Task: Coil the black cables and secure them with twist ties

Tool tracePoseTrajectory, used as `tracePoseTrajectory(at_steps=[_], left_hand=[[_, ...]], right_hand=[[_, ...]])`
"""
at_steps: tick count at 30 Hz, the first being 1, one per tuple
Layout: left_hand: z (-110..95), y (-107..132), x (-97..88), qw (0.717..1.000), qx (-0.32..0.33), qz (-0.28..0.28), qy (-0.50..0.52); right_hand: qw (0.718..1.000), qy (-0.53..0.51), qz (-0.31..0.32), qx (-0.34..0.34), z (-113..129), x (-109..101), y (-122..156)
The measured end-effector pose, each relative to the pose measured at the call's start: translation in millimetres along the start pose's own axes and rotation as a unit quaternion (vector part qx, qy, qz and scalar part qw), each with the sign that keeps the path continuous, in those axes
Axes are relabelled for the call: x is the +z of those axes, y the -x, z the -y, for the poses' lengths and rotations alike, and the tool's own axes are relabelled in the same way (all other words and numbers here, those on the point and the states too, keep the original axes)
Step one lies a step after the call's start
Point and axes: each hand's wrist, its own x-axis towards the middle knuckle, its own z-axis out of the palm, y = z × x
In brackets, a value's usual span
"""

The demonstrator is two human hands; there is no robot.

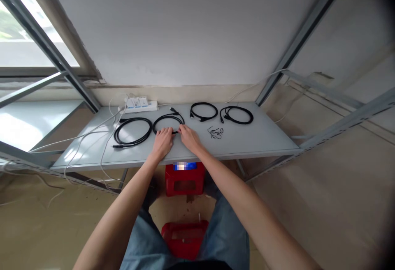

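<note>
A looped black cable (154, 126) with connectors at its far end lies on the grey shelf (191, 148) in front of me. My left hand (163, 140) is closed over its near side, fingers curled on the loop. Close beside it, my right hand (189, 137) pinches the same cable at its near right. Left of my hands lies another coiled black cable (133, 143). Two more coils, a smaller black cable (204, 103) and a thicker-looking black cable (252, 116), rest at the back right. Thin black ties (217, 133) sit in a loose bunch right of my right hand.
A white power strip (143, 106) with plugged-in adapters stands at the back left. White cords (89, 132) run from it over the shelf's left side. Metal uprights (277, 79) frame both ends. Red stools (185, 188) are below, between my legs.
</note>
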Motion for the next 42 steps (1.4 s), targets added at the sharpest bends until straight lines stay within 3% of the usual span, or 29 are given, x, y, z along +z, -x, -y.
tracePoseTrajectory(at_steps=[19, 36, 42], left_hand=[[-0.5, -3.0, 0.8, 1.000, -0.013, 0.026, -0.001], [-2.1, -2.8, -4.3, 0.999, 0.006, 0.038, 0.013], [-2.4, -2.1, -3.5, 0.999, -0.006, 0.038, 0.016]], right_hand=[[0.999, 0.037, 0.009, -0.038, -3.4, 1.2, -7.5], [0.979, 0.185, 0.015, -0.087, 4.0, -2.5, -1.9], [0.981, 0.178, 0.029, -0.076, 6.6, 0.6, -6.3]])
